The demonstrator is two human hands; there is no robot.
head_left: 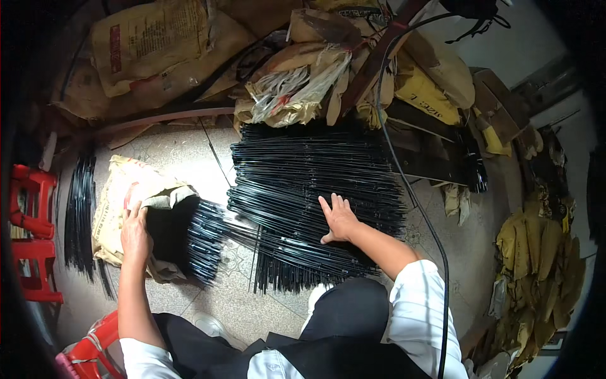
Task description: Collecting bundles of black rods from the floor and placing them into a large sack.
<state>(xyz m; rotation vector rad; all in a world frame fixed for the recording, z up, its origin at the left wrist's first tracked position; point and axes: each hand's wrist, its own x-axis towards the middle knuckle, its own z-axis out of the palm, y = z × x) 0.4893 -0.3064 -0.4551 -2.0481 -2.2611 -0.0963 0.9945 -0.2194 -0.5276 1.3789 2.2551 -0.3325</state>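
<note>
Looking down from the head view, I see my left hand (135, 228) gripping the open mouth of a tan sack (120, 196) that lies on the tiled floor (233, 303); its fingers (140, 211) are curled and clamped on the sack's folded edge. A bundle of thin black rods (205, 237) sticks out of that mouth, ends fanned toward me. My right hand (339, 218) lies flat on a broad stack of black rods (303, 183) just beside the sack, fingers (328, 205) spread apart and pressing down on the top layer, closed on nothing. The stack sits between my knees and a heap of crumpled tan and yellow sacks (297, 88) against the wall. A few loose rods (255, 259) bridge the gap between sack and stack. Another black bundle (81, 208) lies on the floor left of the sack, near a red plastic stool (31, 234). A black cable (435, 240) runs down across the right edge of the stack. More yellow sacks (543, 252) pile up at far right.
</note>
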